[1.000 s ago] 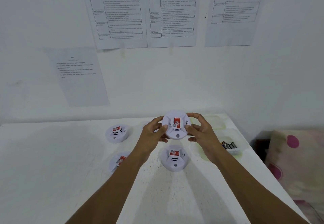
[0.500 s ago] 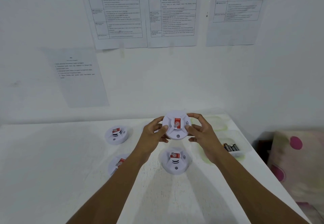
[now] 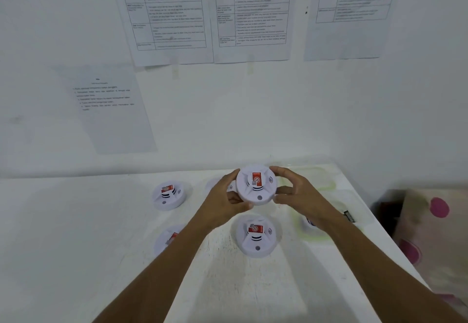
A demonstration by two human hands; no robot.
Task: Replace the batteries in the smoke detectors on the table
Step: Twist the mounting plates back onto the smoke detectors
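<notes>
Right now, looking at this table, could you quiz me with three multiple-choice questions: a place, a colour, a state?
1. Where is the lifted smoke detector? A held up between left hand and right hand; B on the floor; C taped to the wall.
2. Its label is: A blue; B red; C green.
3. The nearest detector on the table is: A gripped by one hand; B lying untouched; C stacked on another.
Answers: 1 A, fingers curl round its rim; 2 B, the label on top shows red; 3 B, no hand touches it.
</notes>
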